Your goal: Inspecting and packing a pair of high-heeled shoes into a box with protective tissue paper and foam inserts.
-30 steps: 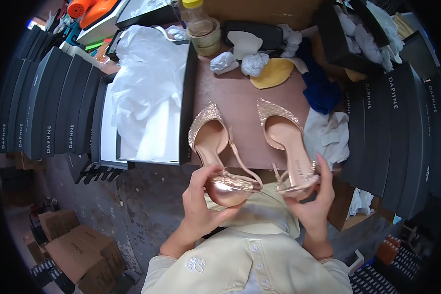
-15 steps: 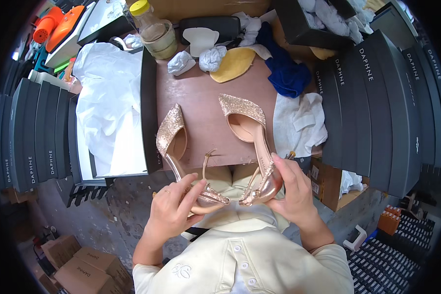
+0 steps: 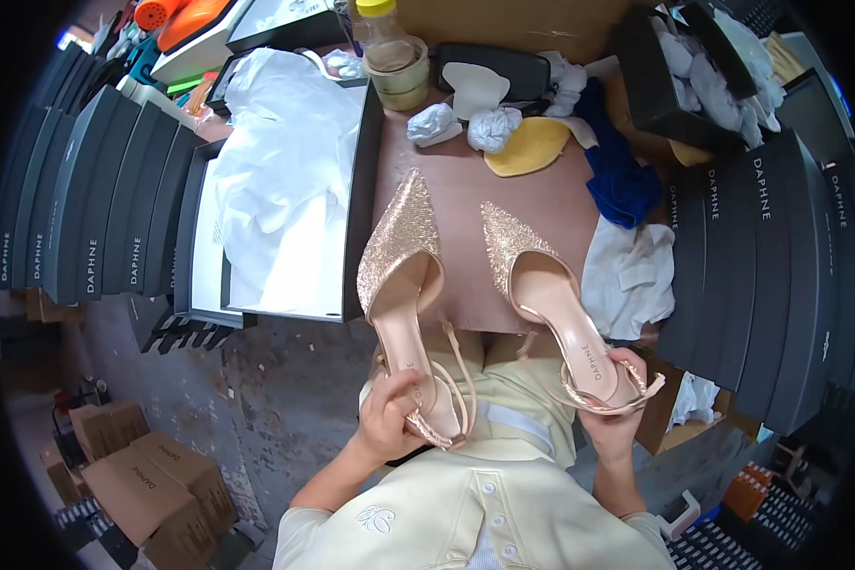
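Note:
My left hand grips a glittery rose-gold pointed shoe at its heel end, toe aimed away from me. A matching shoe is in my right hand, whose fingers wrap round its heel part. Both shoes show their pale insoles, and thin ankle straps hang loose at the back. The heels beneath them are hidden. To the left, an open dark shoe box is lined with white tissue paper. A white cloth lies by the right-hand shoe.
On the brown table are a yellow pad, crumpled paper balls, a blue cloth and a yellow-capped bottle in a cup. Stacked dark shoe boxes flank the left; more boxes stand right. Cartons sit on the floor.
Both shoes have turned so their insoles face up toward me, and the hands have moved apart. The whole view has shifted, placing the table further right.

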`<state>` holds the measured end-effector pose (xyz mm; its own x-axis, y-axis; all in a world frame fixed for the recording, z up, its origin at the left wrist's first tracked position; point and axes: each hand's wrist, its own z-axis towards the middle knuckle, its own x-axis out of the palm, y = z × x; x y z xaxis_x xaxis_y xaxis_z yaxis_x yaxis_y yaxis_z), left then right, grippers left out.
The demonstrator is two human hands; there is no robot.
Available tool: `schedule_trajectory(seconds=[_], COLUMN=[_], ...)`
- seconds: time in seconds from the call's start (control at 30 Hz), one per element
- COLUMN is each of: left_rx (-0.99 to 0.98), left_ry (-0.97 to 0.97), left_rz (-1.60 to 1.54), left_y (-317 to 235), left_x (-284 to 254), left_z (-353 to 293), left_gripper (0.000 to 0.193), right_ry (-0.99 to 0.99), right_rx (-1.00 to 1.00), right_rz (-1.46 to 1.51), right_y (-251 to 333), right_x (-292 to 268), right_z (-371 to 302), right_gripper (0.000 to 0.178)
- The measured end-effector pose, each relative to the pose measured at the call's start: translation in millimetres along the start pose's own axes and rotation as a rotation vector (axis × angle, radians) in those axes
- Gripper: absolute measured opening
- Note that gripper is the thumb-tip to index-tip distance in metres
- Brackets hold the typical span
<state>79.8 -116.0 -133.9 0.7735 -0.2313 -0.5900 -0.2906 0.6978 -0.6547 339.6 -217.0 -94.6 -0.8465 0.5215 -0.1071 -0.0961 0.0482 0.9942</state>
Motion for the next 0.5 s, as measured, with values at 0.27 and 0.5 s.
schedule_trajectory(seconds=[0.27,0.5], left_rx=[-0.346,-0.592], left_ry=[-0.316,-0.171], left_rz=[-0.502,-0.479], left_y=[-29,-12], left_x=[26,62], left_z=[25,72], left_gripper=[0.057,0.064], right_ry=[-0.107,-0.013], right_rx=[-0.097,0.011], right_rz=[-0.103,-0.332], right_y=[6,12], right_x=[14,44], right_z=[-2,35], right_gripper=[0.055,0.058])
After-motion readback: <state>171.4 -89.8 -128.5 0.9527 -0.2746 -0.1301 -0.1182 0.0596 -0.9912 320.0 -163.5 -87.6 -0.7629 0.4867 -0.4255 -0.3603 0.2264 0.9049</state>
